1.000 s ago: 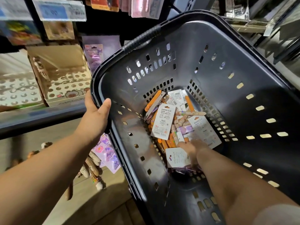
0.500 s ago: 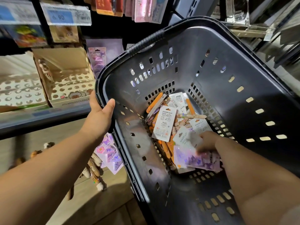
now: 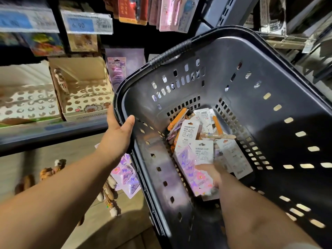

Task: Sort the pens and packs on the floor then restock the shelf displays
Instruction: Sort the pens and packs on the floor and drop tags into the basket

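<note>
- Where the forearm reaches into the black basket (image 3: 269, 83), the right grip (image 3: 209, 174) pinches a pink-purple pack (image 3: 190, 169) over the pile; its fingers are blurred.
- The left grip (image 3: 116, 137) curls round the basket's near rim, thumb inside.
- On the basket bottom lie white cards (image 3: 188, 132) reading "BINDER CLIP", among orange pens (image 3: 177, 116).
- On the floor (image 3: 107, 230), left of the basket, lie purple packs (image 3: 127, 178) and plush-topped pens (image 3: 107, 193).
- On the shelf (image 3: 53, 135) stands a perforated display box (image 3: 82, 90); the price tag (image 3: 86, 24) above reads "6.90".
</note>
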The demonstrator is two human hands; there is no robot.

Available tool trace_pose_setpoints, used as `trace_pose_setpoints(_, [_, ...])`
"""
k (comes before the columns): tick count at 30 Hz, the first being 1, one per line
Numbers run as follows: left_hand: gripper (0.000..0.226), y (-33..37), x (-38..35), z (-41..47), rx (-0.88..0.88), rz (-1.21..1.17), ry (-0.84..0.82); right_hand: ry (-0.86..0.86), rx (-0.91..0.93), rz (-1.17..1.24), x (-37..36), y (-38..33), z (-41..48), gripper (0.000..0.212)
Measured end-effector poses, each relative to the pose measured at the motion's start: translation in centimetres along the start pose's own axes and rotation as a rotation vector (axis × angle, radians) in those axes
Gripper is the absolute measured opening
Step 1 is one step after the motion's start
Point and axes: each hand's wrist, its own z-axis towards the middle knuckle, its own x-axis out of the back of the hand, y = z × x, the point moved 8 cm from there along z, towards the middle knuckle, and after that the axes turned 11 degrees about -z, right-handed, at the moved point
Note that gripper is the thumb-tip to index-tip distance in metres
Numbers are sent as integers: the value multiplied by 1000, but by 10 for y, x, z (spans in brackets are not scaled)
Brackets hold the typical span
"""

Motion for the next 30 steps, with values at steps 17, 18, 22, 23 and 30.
trace_pose_setpoints(17, [68, -9, -3, 5, -2, -61, -29, -23, 110, 182, -5, 15, 17, 90])
trace_pose_setpoints(18, [68, -10, -3, 4, 6, -67, -30, -9, 119, 221, -6, 8, 9, 70])
trace_pose_setpoints(22, [67, -13, -4, 4, 16, -64, -26, -6, 113, 340, -12, -4, -5, 52])
trace_pose_setpoints(23, [66, -12, -4, 5, 12, -64, -24, -21, 93, 348, -15, -1, 2, 56])
trace_pose_setpoints(30, [69, -14, -5, 7, 17, -78, -17, -156, 100, 456, -37, -4, 10, 65])
